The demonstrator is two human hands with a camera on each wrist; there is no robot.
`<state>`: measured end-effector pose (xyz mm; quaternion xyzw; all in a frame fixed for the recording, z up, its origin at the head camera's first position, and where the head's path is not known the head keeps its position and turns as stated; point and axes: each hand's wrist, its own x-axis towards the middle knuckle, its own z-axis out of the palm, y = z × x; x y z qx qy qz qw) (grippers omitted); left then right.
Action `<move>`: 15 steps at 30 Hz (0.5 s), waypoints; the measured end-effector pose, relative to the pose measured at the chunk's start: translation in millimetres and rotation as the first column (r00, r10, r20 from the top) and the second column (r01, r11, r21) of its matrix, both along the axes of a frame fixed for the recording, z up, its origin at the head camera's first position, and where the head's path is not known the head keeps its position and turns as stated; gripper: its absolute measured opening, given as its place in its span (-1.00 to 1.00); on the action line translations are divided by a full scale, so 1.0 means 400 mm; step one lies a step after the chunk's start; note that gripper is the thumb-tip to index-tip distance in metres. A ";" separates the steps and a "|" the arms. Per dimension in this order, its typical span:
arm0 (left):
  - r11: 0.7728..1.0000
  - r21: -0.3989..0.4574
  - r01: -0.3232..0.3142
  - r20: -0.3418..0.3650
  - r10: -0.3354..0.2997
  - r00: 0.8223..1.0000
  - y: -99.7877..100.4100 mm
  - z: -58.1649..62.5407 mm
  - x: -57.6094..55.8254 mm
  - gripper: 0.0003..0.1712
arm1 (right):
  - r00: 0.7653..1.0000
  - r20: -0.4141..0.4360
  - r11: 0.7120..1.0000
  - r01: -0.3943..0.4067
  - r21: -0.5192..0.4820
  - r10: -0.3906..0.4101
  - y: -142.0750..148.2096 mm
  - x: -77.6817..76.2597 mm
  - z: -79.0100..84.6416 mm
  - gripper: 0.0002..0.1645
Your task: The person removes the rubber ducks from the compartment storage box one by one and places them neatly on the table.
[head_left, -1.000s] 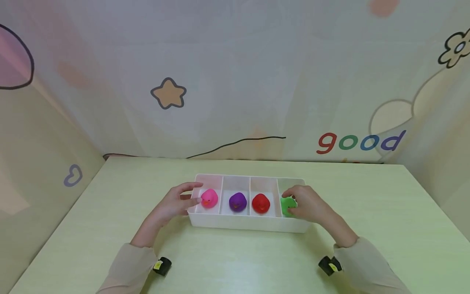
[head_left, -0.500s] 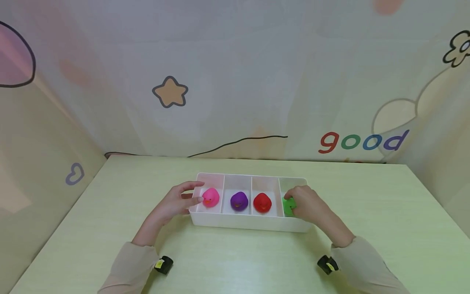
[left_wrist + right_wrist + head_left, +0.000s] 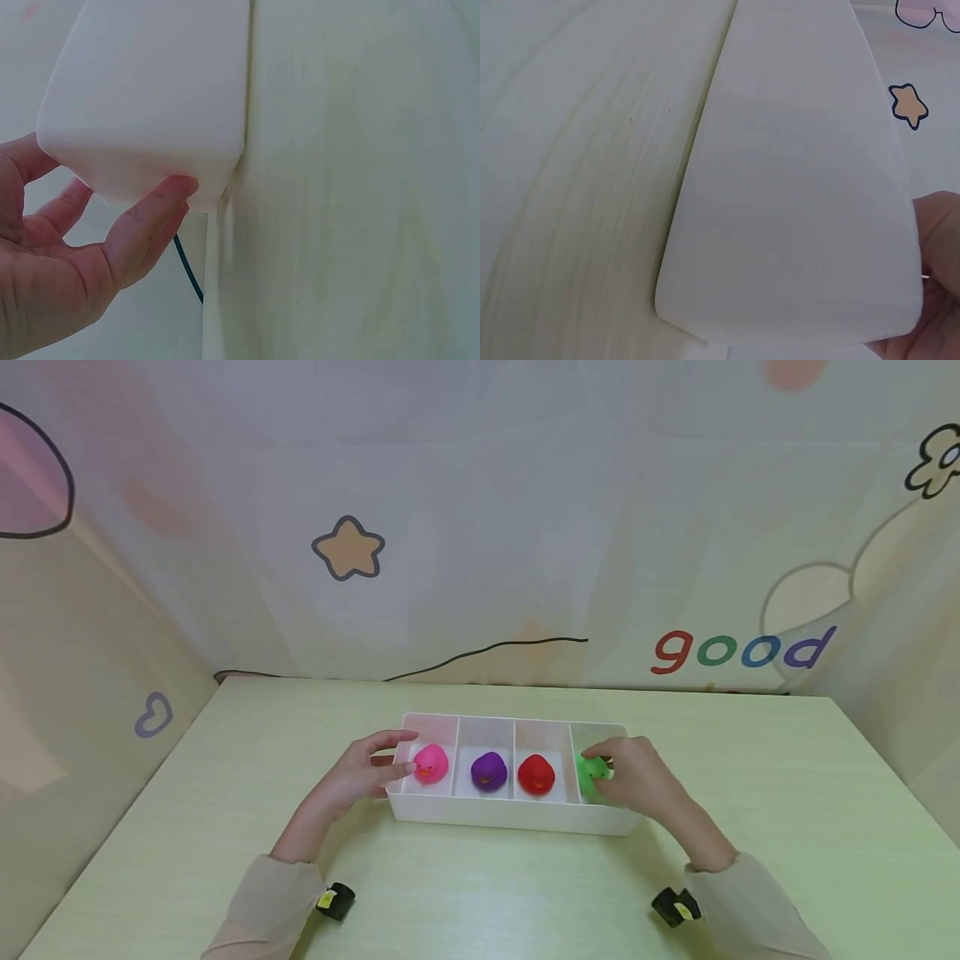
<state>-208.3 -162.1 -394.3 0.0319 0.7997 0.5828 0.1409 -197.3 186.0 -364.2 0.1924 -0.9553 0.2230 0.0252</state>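
A long white divided tray [image 3: 510,817] lies on the table, one rubber duck in each compartment. From left to right come a pink duck [image 3: 431,763], a purple duck [image 3: 489,772], a red duck [image 3: 536,775] and a green duck [image 3: 592,770]. My left hand [image 3: 360,770] holds the tray's left end, thumb and a finger over the rim; in the left wrist view fingertips [image 3: 178,187] touch its outer end. Over the rightmost compartment, my right hand [image 3: 637,777] pinches the green duck, partly covering it. The right wrist view shows only a sliver of that hand beside the tray.
The pale wooden table [image 3: 480,885] ends at a printed cloth backdrop [image 3: 480,527] behind and at both sides. Dark straps with yellow labels, such as the left strap [image 3: 335,901], sit at both sleeve cuffs.
My right hand shifts slightly about the green duck, and the duck turns so that its face shows on its right side. The left hand stays on the tray. Other ducks stay put.
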 end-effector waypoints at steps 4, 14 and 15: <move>1.000 0.001 -0.004 0.005 0.004 1.000 -0.001 0.000 0.000 -0.42 | 0.999 -0.046 0.997 0.000 -0.083 -0.004 0.008 0.002 0.001 -0.67; 1.000 -0.003 -0.010 0.013 0.010 1.000 0.000 0.001 -0.001 -0.42 | 0.993 -0.113 0.972 0.002 -0.235 -0.029 0.021 -0.001 0.010 -0.63; 1.000 -0.003 -0.010 0.013 0.010 1.000 0.000 0.002 -0.001 -0.42 | 0.993 -0.116 0.969 0.005 -0.248 -0.035 0.023 -0.002 0.010 -0.63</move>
